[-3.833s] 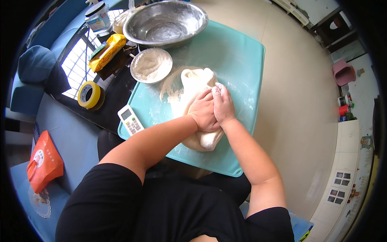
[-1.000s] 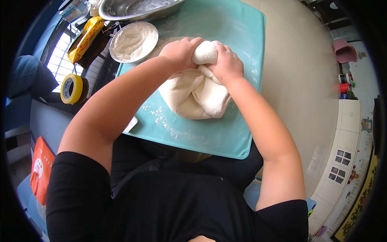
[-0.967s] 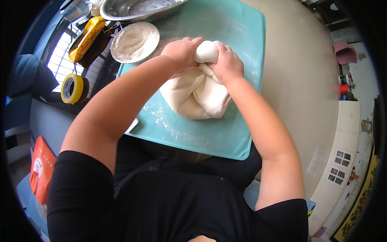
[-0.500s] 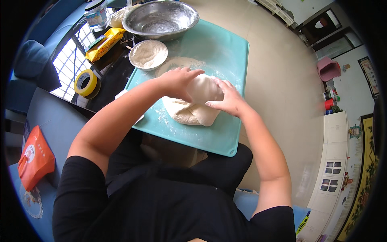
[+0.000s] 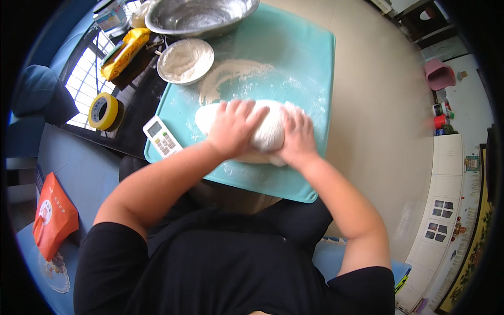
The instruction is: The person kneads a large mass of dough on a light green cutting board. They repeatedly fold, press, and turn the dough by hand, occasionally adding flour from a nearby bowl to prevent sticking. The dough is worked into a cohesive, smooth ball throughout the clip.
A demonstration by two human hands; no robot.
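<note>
A thick mass of white dough (image 5: 270,130) lies on a turquoise mat (image 5: 307,58) in front of me. My left hand (image 5: 234,126) is laid over its left part, with the fingers curved onto the top. My right hand (image 5: 298,137) grips the right end, fingers over the far side. Both hands touch the dough, and its underside is hidden. Loose flour (image 5: 231,73) is smeared across the mat beyond it.
At the mat's far left stand a small bowl of flour (image 5: 185,60) and a large metal bowl (image 5: 197,23). A white remote control (image 5: 161,137) rests by my left forearm. Yellow tape (image 5: 109,113) and a yellow packet (image 5: 126,52) lie on the black table.
The upper fold of dough that my hands held raised is now pressed down over the rest. Both hands have come lower and nearer to me. The remote control shows more fully.
</note>
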